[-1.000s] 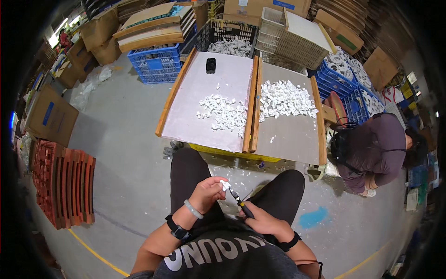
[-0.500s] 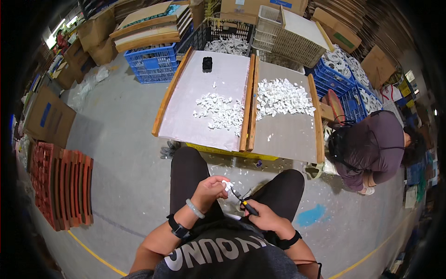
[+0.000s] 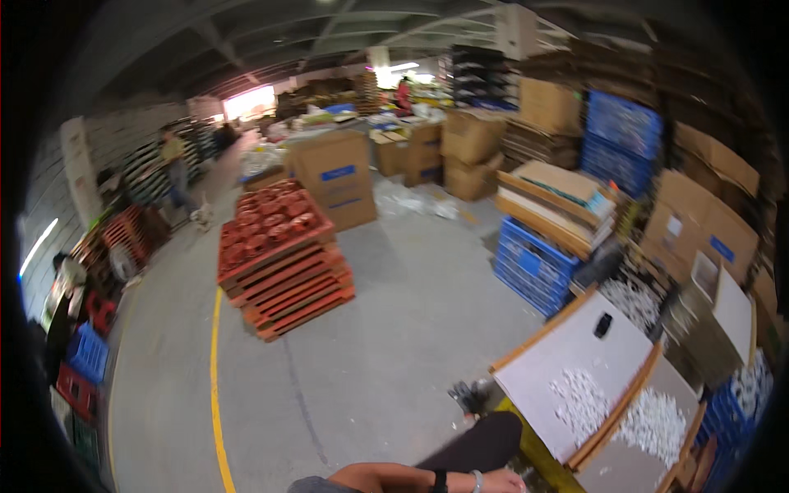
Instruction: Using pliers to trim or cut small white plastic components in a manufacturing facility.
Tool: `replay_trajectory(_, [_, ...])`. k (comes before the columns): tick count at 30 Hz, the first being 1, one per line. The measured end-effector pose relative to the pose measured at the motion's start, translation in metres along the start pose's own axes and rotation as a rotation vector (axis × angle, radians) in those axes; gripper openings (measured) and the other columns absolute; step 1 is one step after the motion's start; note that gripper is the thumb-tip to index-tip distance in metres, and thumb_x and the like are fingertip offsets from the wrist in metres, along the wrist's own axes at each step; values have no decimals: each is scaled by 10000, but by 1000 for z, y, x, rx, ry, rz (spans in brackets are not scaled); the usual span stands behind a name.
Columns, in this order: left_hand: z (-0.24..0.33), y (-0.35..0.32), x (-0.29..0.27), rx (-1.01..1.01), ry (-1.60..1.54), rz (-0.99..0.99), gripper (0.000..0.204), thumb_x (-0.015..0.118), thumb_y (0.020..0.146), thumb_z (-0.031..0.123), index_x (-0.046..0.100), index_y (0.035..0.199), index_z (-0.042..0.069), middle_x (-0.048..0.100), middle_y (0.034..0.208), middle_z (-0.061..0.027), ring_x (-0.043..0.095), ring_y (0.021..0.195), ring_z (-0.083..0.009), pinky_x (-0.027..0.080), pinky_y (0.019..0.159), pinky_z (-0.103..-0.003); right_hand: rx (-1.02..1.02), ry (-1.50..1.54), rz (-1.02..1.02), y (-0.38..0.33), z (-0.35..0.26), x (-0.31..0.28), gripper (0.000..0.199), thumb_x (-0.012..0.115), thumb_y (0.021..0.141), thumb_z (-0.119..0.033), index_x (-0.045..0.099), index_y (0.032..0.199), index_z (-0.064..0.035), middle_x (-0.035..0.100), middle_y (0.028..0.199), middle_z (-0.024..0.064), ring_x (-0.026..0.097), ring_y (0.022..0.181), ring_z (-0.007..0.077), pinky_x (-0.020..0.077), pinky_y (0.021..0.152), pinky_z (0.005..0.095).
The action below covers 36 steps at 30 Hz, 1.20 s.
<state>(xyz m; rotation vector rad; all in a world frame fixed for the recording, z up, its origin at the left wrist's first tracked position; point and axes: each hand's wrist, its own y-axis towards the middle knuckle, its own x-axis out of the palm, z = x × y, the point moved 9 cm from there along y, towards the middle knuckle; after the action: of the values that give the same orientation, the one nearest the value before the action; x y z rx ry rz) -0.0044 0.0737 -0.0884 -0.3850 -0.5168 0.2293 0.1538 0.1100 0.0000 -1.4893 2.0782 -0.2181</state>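
My left hand (image 3: 500, 481) shows at the lower edge, with a light bracelet and a black wristband. Its fingers look pinched together, and a whitish speck, seemingly a small white piece, is at the tips; blur and the picture's edge hide most of it. My right hand and the pliers are out of view. Beyond the left hand, small white pieces (image 3: 579, 404) lie spread on a pale wood-edged board (image 3: 534, 361). Another pile of white pieces (image 3: 653, 423) covers the neighbouring board (image 3: 625, 460). A small black object (image 3: 603, 325) rests near the first board's far end.
A stack of red-orange pallets (image 3: 296, 296) with red parts stands left of a blue crate (image 3: 534, 267) topped with boards. Cardboard boxes (image 3: 333, 177) are behind. A yellow line (image 3: 216, 394) crosses the grey floor. A person (image 3: 175, 164) is far left; dark gloves (image 3: 468, 396) lie by the boards.
The view has swung left and up, moving the boards to the lower right. My right hand with the pliers and the person at right have left the view; my left hand is at the lower edge.
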Motion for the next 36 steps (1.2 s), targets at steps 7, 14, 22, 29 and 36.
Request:
replay_trajectory(7, [42,-27,15,73,-77,16,170,563,827,135,666,896,19,637,724,-93,626,628,-165,543,576,-308,26,44,-20,6,-15,0,264,635,838,-199,591,955,33,621,823,156,550,764,202,446,730,332])
replay_trajectory(14, [57,-20,5,77,33,-78,166,544,845,102,678,905,24,665,774,-98,642,630,-161,544,576,-308,-61,94,-46,21,3,3,236,639,849,-208,571,873,17,559,730,88,498,690,174,431,663,320])
replay_trajectory(22, [24,-13,2,-36,-143,-13,183,568,846,149,670,905,9,666,769,-119,649,626,-200,545,557,-330,-4,-5,-25,20,6,3,181,599,873,-170,560,882,6,539,717,50,477,671,140,419,634,291])
replay_trajectory(29, [26,-11,7,-18,-99,3,209,556,843,163,663,920,0,668,771,-132,657,632,-210,552,547,-335,37,8,-40,14,-4,4,172,586,880,-160,567,913,8,538,719,43,473,669,133,415,625,282])
replay_trajectory(36, [16,-2,12,0,-138,20,198,537,857,144,641,924,-11,657,771,-156,651,607,-236,555,543,-359,82,41,-55,12,-1,3,170,575,886,-152,573,940,9,537,721,37,470,667,126,412,618,274])
